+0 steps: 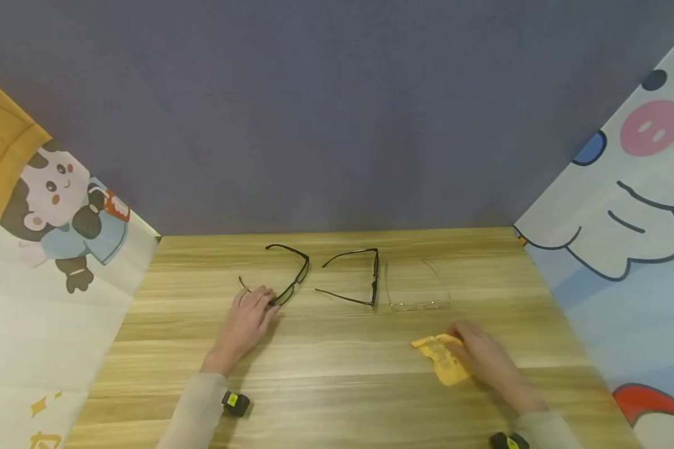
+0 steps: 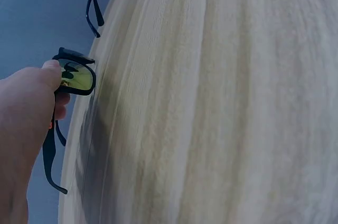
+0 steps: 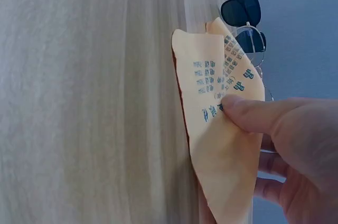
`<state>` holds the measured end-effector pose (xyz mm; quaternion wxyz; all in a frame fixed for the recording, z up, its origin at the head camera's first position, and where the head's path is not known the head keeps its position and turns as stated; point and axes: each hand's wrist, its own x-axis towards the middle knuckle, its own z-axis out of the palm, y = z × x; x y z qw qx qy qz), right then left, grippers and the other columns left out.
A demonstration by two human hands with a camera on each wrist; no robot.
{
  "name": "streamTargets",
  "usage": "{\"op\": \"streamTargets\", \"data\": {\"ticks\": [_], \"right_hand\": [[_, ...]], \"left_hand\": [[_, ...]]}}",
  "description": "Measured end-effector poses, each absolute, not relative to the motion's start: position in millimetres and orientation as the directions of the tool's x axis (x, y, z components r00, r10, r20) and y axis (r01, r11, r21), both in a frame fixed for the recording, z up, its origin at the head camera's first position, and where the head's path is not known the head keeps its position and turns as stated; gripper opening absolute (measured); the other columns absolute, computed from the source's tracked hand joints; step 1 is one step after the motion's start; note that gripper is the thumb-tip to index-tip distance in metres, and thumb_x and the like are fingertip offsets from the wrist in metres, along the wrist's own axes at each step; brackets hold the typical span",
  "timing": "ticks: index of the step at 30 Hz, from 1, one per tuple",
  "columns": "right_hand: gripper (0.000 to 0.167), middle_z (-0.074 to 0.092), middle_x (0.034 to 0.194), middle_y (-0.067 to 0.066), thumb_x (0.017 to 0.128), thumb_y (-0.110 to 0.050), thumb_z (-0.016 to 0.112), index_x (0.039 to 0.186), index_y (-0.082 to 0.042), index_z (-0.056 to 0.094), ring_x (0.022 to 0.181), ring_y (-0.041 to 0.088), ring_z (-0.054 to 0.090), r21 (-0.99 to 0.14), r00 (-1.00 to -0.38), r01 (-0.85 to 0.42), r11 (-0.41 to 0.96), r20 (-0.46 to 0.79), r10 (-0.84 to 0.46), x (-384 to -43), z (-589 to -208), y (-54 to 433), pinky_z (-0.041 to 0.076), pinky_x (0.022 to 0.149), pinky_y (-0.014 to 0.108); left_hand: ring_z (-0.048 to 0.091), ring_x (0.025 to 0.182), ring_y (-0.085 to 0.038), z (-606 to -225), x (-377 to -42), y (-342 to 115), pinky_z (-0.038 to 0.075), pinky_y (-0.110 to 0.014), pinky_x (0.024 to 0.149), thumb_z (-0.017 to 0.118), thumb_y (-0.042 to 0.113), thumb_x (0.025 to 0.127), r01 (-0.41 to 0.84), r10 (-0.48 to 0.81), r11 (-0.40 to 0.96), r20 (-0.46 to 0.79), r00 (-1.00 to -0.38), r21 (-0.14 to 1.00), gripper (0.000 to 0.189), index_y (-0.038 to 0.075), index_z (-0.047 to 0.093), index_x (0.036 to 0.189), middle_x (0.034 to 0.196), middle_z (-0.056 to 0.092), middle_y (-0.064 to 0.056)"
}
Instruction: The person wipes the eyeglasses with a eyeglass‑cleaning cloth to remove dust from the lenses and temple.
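Observation:
My left hand (image 1: pixel 248 319) pinches the near end of a pair of black-framed glasses (image 1: pixel 285 295), at the left of the wooden table. The left wrist view shows the thumb on the edge of a yellow-green lens (image 2: pixel 80 78), with fingertips behind the frame. At the front right, my right hand (image 1: pixel 483 354) holds a thin yellow cloth (image 1: pixel 448 365) by its edge. In the right wrist view the thumb presses on this folded cloth (image 3: pixel 219 145), which carries blue printed characters; the other fingers are partly hidden behind it.
Black sunglasses (image 1: pixel 375 280) lie unfolded in the middle of the table. Right of them lie thin-rimmed clear glasses (image 1: pixel 418 306), also unfolded. A grey panel (image 1: pixel 337 125) stands behind the table, with cartoon-printed sheets (image 1: pixel 50 249) along both sides.

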<state>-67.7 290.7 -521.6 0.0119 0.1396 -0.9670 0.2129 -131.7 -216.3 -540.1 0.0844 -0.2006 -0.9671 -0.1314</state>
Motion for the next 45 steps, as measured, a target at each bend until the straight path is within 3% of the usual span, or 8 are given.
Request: {"op": "streamTargets", "data": {"ticks": [6,11,15,24,35,45], "right_hand": [[0.021,0.07,0.093,-0.003,0.091,-0.005,0.077,0.108,-0.011,0.066,0.079,0.013,0.065,-0.397,-0.94,-0.342,0.852,0.133,-0.315,-67,-517,287,0.058,0.067,0.032],[0.029,0.073,0.096,-0.004,0.084,0.002,0.079,0.106,-0.012,0.067,0.082,0.012,0.07,-0.386,-0.847,-0.526,0.758,0.313,-0.429,-67,-512,281,0.062,0.068,0.032],[0.035,0.073,0.097,-0.005,0.079,0.007,0.08,0.104,-0.013,0.068,0.082,0.011,0.07,-0.367,-0.781,-0.615,0.698,0.404,-0.476,-71,-511,280,0.063,0.068,0.03],[0.032,0.074,0.097,-0.004,0.08,0.004,0.081,0.102,-0.015,0.069,0.085,0.015,0.072,-0.343,-0.797,-0.593,0.728,0.38,-0.47,-72,-503,276,0.064,0.072,0.035],[0.03,0.075,0.102,0.001,0.082,0.002,0.08,0.105,-0.014,0.068,0.089,0.02,0.073,-0.33,-0.799,-0.588,0.738,0.376,-0.468,-76,-495,268,0.065,0.076,0.038],[0.036,0.074,0.103,0.003,0.078,0.011,0.08,0.108,-0.008,0.071,0.086,0.021,0.074,-0.352,-0.73,-0.659,0.665,0.514,-0.451,-88,-488,258,0.064,0.075,0.028]], "left_hand": [[0.06,0.126,-0.033,-542,-136,-213,0.031,-0.058,0.122,0.063,0.034,0.103,0.453,0.402,0.876,0.266,-0.876,0.165,0.037,0.002,0.067,0.122,0.127,0.069,-0.015],[0.068,0.106,-0.03,-540,-137,-211,0.039,-0.058,0.117,0.068,0.027,0.101,0.473,0.41,0.871,0.339,-0.847,0.13,0.024,0.003,0.071,0.106,0.106,0.073,-0.009],[0.069,0.103,-0.03,-538,-137,-210,0.041,-0.057,0.116,0.069,0.026,0.1,0.46,0.399,0.879,0.334,-0.854,0.126,0.023,0.003,0.071,0.104,0.103,0.073,-0.009],[0.069,0.103,-0.031,-540,-136,-215,0.042,-0.058,0.115,0.072,0.025,0.098,0.497,0.442,0.861,0.321,-0.838,0.111,0.023,0.003,0.07,0.105,0.104,0.073,-0.01],[0.069,0.093,-0.024,-533,-134,-213,0.057,-0.045,0.098,0.073,0.018,0.097,0.558,0.483,0.82,0.366,-0.795,0.13,0.014,0.005,0.07,0.1,0.093,0.072,-0.006],[0.071,0.091,-0.024,-512,-128,-196,0.058,-0.045,0.098,0.071,0.017,0.097,0.59,0.445,0.784,0.486,-0.752,0.193,0.012,0.006,0.068,0.102,0.092,0.073,-0.006]]}}
